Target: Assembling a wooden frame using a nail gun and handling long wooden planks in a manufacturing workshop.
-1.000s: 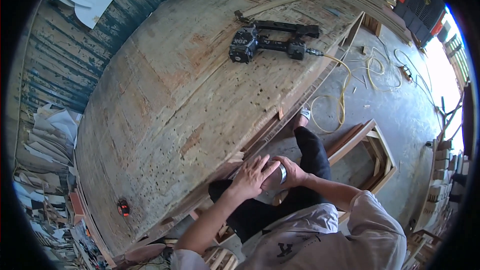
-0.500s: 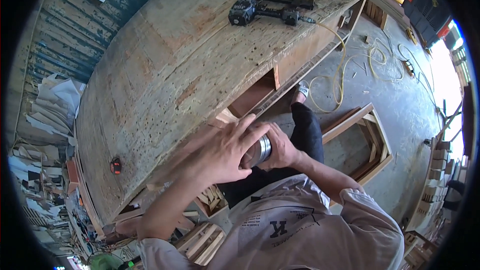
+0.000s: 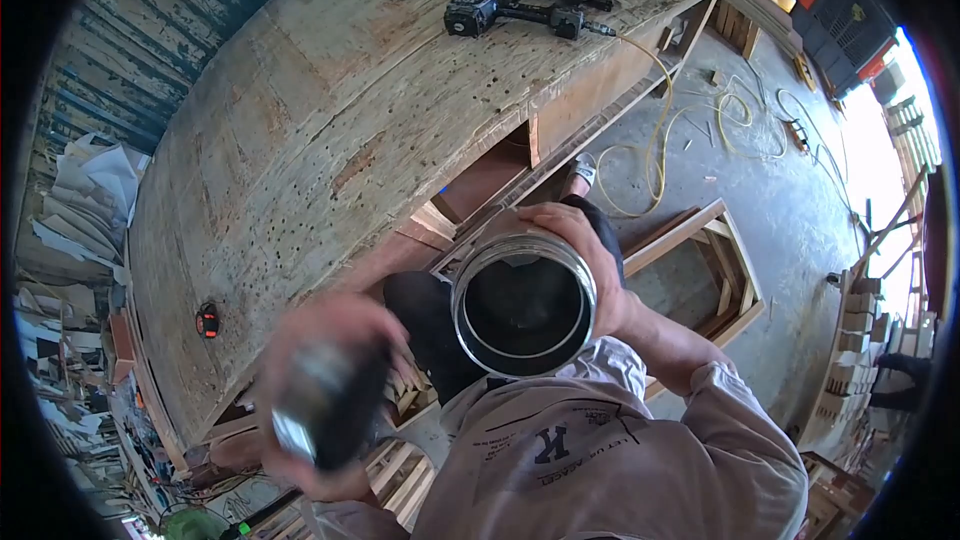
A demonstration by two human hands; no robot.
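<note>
Across the frame, lower left to upper right: workbench (image 3: 300, 160), front edge slanting. Right of it: grey floor (image 3: 770, 210) — room between bench and wooden frame (image 3: 680, 238). Centre: metal canister (image 3: 525, 305), mouth toward the camera; right hand (image 3: 588, 250) curled firmly round its far right side. Lower left: left hand (image 3: 325, 325), blurred, clasping a dark-and-silver piece (image 3: 350, 400), apart from the canister.

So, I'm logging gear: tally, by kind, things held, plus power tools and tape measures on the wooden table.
Open round silver-rimmed container, right hand: 1
Blurred silver-and-dark piece, left hand: 1
Black nail gun: 1
Red-black tape measure: 1
Total: 4
</note>
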